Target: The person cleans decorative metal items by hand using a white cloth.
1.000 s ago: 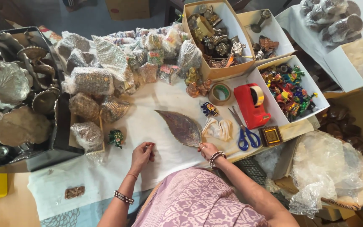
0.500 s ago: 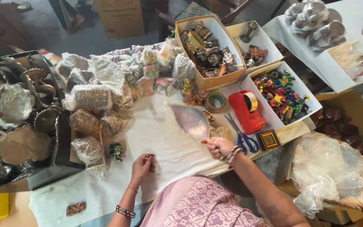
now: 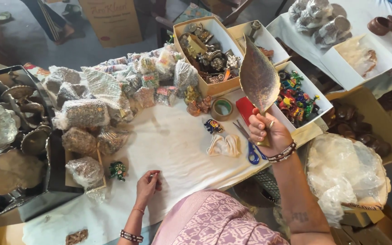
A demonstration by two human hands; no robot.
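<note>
The right hand (image 3: 268,131) was closed tight around the stem of a big metal leaf (image 3: 258,77) and held it up in the air, above the red tape holder (image 3: 246,109) and the box of colourful little figures (image 3: 298,97). The left hand (image 3: 148,183) lay on the white cloth (image 3: 173,149) of the worktop, fingers loosely bent, holding nothing. Blue scissors (image 3: 250,149) and a roll of tape (image 3: 222,109) lay near the right hand. Wrapped bundles (image 3: 85,113) sat further left.
</note>
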